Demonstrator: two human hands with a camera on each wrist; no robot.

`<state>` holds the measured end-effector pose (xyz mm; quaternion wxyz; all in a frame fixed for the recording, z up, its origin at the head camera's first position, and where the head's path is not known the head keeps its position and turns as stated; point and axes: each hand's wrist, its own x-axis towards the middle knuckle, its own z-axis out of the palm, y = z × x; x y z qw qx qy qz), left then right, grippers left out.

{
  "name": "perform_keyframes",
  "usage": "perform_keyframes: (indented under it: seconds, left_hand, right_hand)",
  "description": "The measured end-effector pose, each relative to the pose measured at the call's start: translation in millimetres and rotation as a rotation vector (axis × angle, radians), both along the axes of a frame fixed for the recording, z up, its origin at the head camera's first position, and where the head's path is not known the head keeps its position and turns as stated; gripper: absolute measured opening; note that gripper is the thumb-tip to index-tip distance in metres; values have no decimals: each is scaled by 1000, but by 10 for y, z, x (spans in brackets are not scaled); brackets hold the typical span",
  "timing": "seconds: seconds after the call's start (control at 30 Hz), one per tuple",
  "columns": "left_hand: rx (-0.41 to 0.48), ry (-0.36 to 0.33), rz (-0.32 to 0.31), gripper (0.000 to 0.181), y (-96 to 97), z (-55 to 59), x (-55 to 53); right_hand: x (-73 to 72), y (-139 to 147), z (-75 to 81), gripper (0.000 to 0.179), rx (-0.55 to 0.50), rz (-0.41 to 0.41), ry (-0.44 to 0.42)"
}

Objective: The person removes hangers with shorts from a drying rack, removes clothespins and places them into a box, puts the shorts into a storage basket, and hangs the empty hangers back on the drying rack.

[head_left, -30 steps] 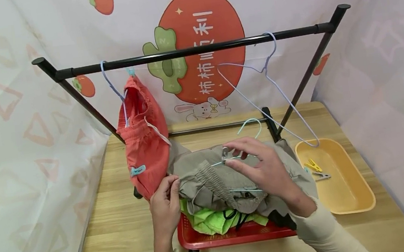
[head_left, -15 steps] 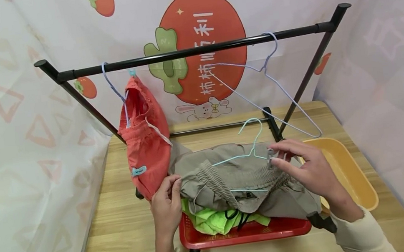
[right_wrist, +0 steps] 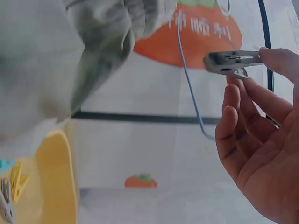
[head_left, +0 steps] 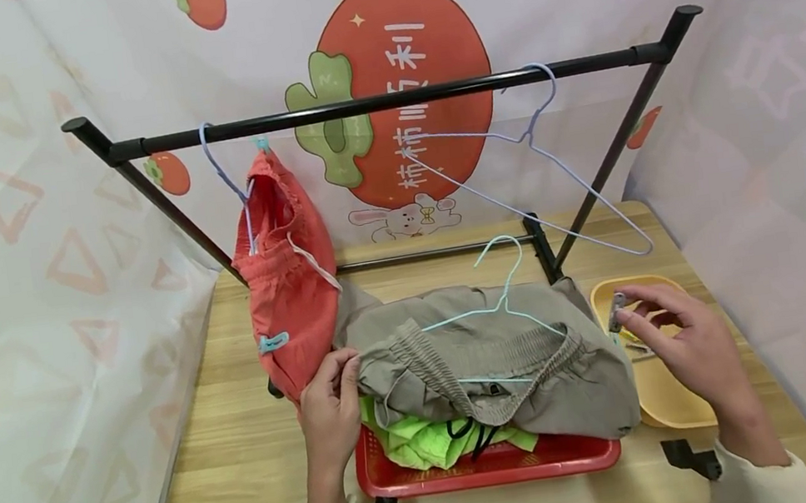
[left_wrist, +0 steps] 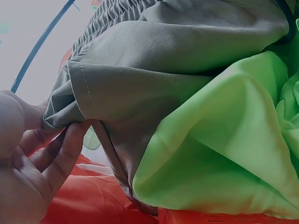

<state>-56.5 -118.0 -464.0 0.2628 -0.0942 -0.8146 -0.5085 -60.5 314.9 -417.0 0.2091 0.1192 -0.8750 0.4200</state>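
Note:
Grey-brown pants (head_left: 441,314) with an elastic waistband lie across a red basket (head_left: 490,471), a mint-green hanger (head_left: 506,306) inside the waist. At their left end my left hand (head_left: 332,411) pinches the fabric between thumb and fingers, seen close in the left wrist view. My right hand (head_left: 685,334) holds a grey clothespin (right_wrist: 232,62) between thumb and fingers. It is apart from the pants, above the yellow tray (head_left: 682,406). Bright green cloth (head_left: 427,443) shows beneath the pants.
A black rack bar (head_left: 370,105) spans the back. Red shorts (head_left: 288,274) hang at its left, and a bare blue hanger (head_left: 533,139) hangs at its right. Yellow and grey clothespins (right_wrist: 16,182) lie in the tray.
My right hand has moved right with the clothespin, from over the pants to above the tray. The blue hanger has swung a little. My left hand keeps its pinch in the same place.

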Motion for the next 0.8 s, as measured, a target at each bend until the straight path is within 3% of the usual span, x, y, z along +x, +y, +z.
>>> perform_keyframes:
  seconds: [0.33, 0.8]
  left_hand:
    - [9, 13, 0, 12, -4, 0, 0]
    - [23, 17, -10, 13, 12, 1, -15]
  right_hand:
    - [33, 343, -180, 31, -5, -195, -98]
    - [-66, 725, -554, 38, 194, -207, -326]
